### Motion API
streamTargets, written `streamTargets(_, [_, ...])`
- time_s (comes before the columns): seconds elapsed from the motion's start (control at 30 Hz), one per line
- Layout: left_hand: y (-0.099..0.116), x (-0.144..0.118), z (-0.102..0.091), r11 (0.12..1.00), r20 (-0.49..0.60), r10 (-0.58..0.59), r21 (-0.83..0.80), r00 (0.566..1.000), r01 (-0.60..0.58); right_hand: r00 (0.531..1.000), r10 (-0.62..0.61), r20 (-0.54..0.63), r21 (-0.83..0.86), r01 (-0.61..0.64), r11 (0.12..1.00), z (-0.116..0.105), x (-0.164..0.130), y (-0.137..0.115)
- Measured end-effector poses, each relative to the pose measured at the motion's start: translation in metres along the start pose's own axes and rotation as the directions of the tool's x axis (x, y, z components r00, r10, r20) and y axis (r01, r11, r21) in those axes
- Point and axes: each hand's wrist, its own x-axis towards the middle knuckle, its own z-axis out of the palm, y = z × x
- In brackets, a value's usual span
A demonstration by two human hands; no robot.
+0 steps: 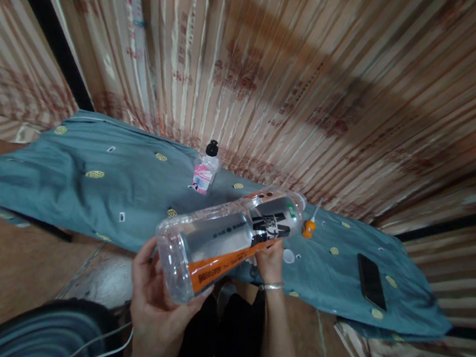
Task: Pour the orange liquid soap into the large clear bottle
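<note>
A big clear plastic bottle (pixel 230 236) with an orange, black and silver label is held tilted in both hands above the cloth. My left hand (pixel 162 304) cups its base, fingers round the lower end. Beneath the label, nearer the bottle's far end, my right hand (pixel 269 263) grips it; most of those fingers are hidden behind the bottle. Just past the far end lies an orange pump top (pixel 309 228) with a pale tube. Beside my right hand rests a small white disc (pixel 288 256). The bottle looks transparent, and I cannot make out any liquid in it.
A small clear bottle (pixel 206 171) with a black cap and pink label stands at the back of the teal cloth (pixel 130 187). To the right lies a black phone (pixel 372 281). Striped curtains (pixel 278 78) hang behind. A dark ribbed round object (pixel 60 337) sits at lower left.
</note>
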Motion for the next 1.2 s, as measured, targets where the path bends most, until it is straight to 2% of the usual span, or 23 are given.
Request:
streamTargets(0.17, [0.001, 0.000, 0.000, 1.000, -0.001, -0.006, -0.002, 1.000, 0.006, 0.999, -0.032, 0.005, 0.012, 0.032, 0.999, 0.001, -0.001, 0.000])
streamTargets(0.33, [0.002, 0.000, 0.000, 1.000, -0.001, 0.003, 0.031, 1.000, -0.003, 0.999, 0.004, -0.033, -0.017, -0.004, 1.000, 0.000, -0.001, 0.000])
streamTargets(0.6, [-0.007, 0.006, -0.010, 0.996, 0.038, 0.060, 0.058, 0.997, -0.062, 1.000, -0.011, 0.001, 0.027, 0.011, 1.000, -0.001, -0.001, -0.006])
streamTargets(0.77, [-0.010, 0.008, -0.013, 0.998, 0.023, 0.033, 0.055, 0.999, -0.034, 1.000, -0.002, 0.025, 0.072, 0.001, 0.997, 0.000, -0.001, -0.007])
streamTargets(0.83, [-0.010, 0.008, -0.013, 0.996, 0.049, 0.059, 0.066, 0.997, -0.062, 1.000, 0.000, 0.025, 0.070, -0.002, 0.998, 0.000, -0.001, -0.007])
streamTargets(0.9, [-0.009, 0.008, -0.012, 0.995, 0.069, 0.080, 0.062, 0.994, -0.084, 1.000, 0.004, 0.026, 0.062, -0.006, 0.998, 0.000, -0.001, -0.007])
streamTargets(1.03, [-0.002, 0.004, -0.004, 1.000, -0.008, 0.014, 0.018, 1.000, -0.014, 0.999, 0.013, 0.046, 0.060, -0.016, 0.998, -0.001, -0.002, -0.008])
streamTargets(1.2, [0.005, -0.001, 0.003, 1.000, -0.008, -0.002, 0.014, 1.000, 0.002, 1.000, -0.002, 0.025, 0.039, 0.001, 0.999, 0.000, -0.002, -0.009])
